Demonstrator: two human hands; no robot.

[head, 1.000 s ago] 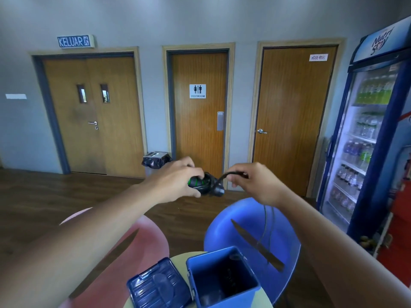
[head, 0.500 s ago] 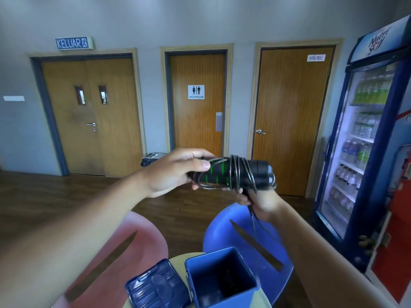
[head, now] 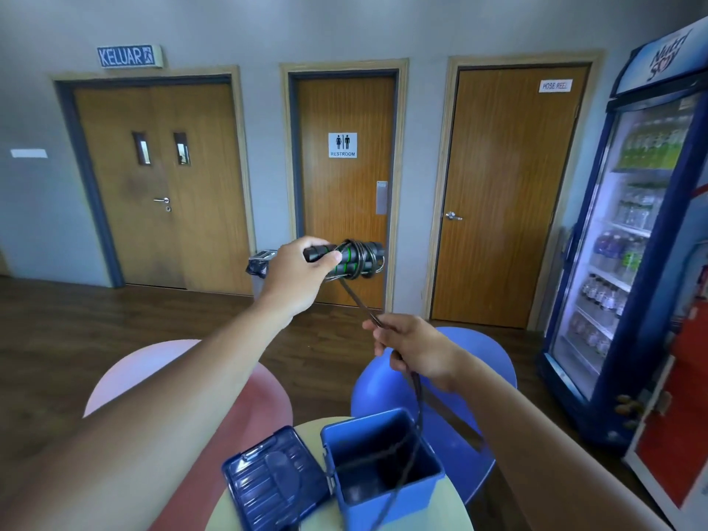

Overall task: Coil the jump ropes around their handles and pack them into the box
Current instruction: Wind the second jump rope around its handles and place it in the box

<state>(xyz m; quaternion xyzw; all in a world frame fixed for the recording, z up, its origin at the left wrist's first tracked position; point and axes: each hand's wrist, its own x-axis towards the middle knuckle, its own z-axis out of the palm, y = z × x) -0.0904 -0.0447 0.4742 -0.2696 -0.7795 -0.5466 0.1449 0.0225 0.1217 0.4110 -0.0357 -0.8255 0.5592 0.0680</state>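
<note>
Only the one head cam here, so that's all I've got to go on.

The left hand (head: pixel 302 272) is wrapped around one end of the paired black-and-green handles (head: pixel 356 258), holding them out sideways at about chest height in front of the restroom door. There are several turns of rope (head: pixel 360 302) around the middle of them already.

What's changed: half a second back the right hand (head: pixel 419 348) was tucked right up under the handles. Now it has dropped down and to the right, well clear of the bundle. It's got the rope pinched between thumb and fingertips with the other fingers curled, and the stretch from the handles down to it looks straight and taut.

Below that hand the slack falls away, crosses the open blue box (head: pixel 364 438) and runs out the bottom of the frame. I can't see how much rope is left down there.

My read is that one wrap just finished and this is the pull-tight before the next loop. So the coiling is well underway but not done, and packing hasn't started.

The box is on the pale round table (head: pixel 456 507) right below the hands. Its lid (head: pixel 268 480) is lying open just beside it on the left. The inside is too dark to see what's in there besides the rope crossing it.

The trailing rope is draped right over the box, so I'd guess it could tug the box if a loop snags.
</note>
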